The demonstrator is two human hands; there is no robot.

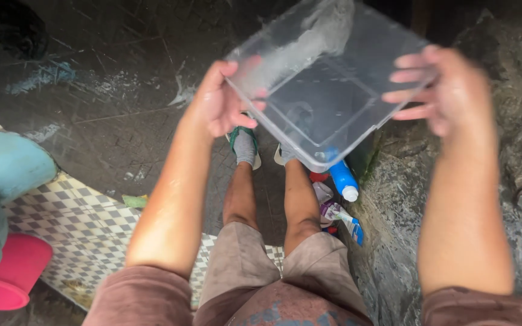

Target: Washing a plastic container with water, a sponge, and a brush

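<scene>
Head view: one clear plastic container (333,90), wet and tilted, is held in the air above the dark wet floor (110,102), with the left hand (222,102) clamped on its left edge and the fingers (412,75) of the right hand (448,90) curled over its right edge. Below it stand two sandalled feet (246,145), partly hidden by the container, beside one blue bottle (342,180) with a white cap and a rough stone wall (502,181); at left lie one red tub (10,274), one pale blue vessel (7,166) and a checked mat (86,223).

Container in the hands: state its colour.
The plastic container is clear and see-through, wet and soapy, held by the left hand and right hand. Head view.
</scene>
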